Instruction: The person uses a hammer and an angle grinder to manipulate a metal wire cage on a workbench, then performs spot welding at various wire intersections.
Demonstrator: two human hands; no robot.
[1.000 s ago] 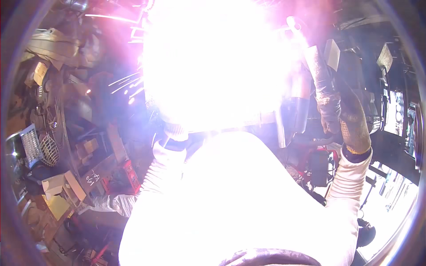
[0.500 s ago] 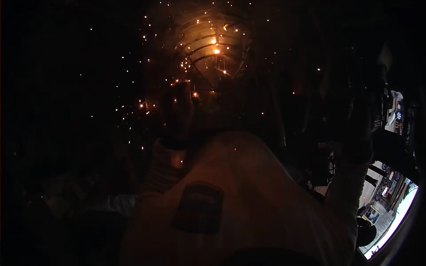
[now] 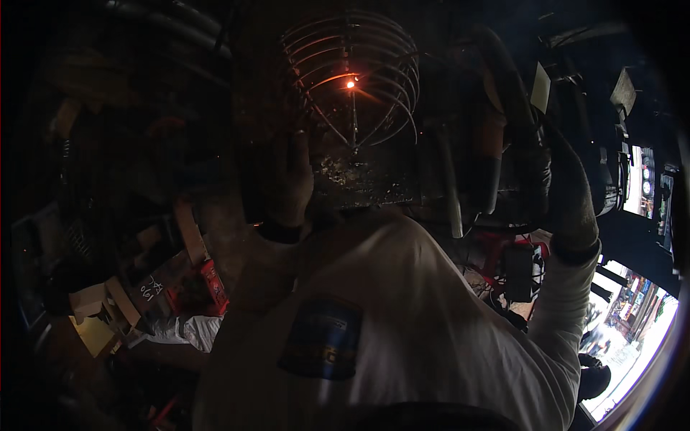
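A cage of thin curved metal rods [image 3: 354,108] stands in front of me, with one small spot glowing orange on it. My left hand [image 3: 291,183] is just below the cage's lower left side, its straight fingers pointing away from me. Shadow hides the fingertips, and I see nothing held in them. My right hand [image 3: 535,154] is reached far forward at the right, dark against dark things. Its fingers and anything in them are hidden. Under the cage lies a dark, stained work surface [image 3: 359,172].
A grey pipe [image 3: 451,187] and a dark cylinder [image 3: 489,161] stand right of the cage. Cardboard boxes [image 3: 90,300], a red box [image 3: 210,286] and a white bag [image 3: 195,330] lie low at the left. A red frame [image 3: 496,251] is below my right arm. Daylight enters at the far right.
The bright glow and flying sparks around the cage have died down to one small glowing spot. The view is much lighter, and both arms keep nearly the same place.
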